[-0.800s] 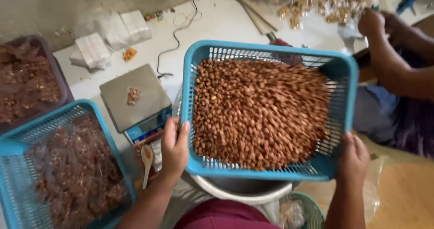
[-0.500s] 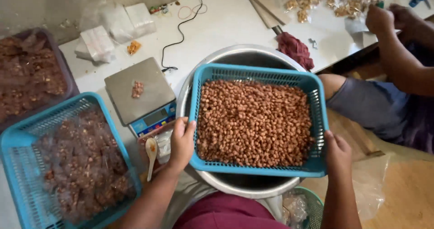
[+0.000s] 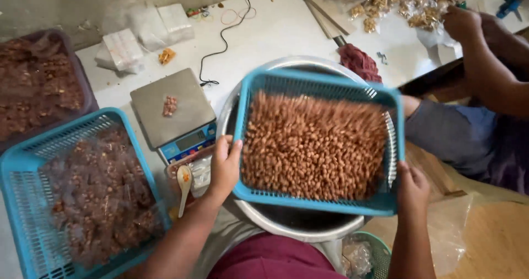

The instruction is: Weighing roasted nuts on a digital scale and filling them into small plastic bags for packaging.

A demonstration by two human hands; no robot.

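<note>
Blue basket [image 3: 380, 204]: rectangular, slotted plastic walls, filled across with small brown nuts [image 3: 314, 147]. Nuts are blurring, so exact shape unreadable. Basket is sitting tilted over a round metal basin [image 3: 292, 226], which is showing under its near and left edges, at the near edge of the white worktop [image 3: 275, 31].

Left hand [image 3: 223, 169] is gripping the basket's left wall near its near corner, fingers together and clamped over the rim, thumb on the outside, forearm coming up from below. Right hand [image 3: 412, 190] is holding the near right corner, fingers curled onto the wall; fingertips hidden behind the basket, so cannot tell how they are spread.

Count, near to far:
- 2 blue baskets: the held one, plus a second basket [image 3: 22, 202] at the near left corner, lined with clear plastic over dark brown clumps.
- 1 small spoon [image 3: 183, 180] lying just left of the left hand.
- 1 digital scale [image 3: 176, 114] just beyond the spoon, a few brown bits on its steel plate.
- 1 dark tray [image 3: 82, 86] at the left edge, same dark clumps inside.
- 1 red cloth [image 3: 361, 64] just beyond the basin.
- 2 stacks of clear bags [image 3: 124, 47] toward the far left.
- 1 black cable [image 3: 226, 34] running to the far edge.

Another person's hands [image 3: 463, 23] are working at the far right corner beside a pile of small filled packets [image 3: 408, 3].
</note>
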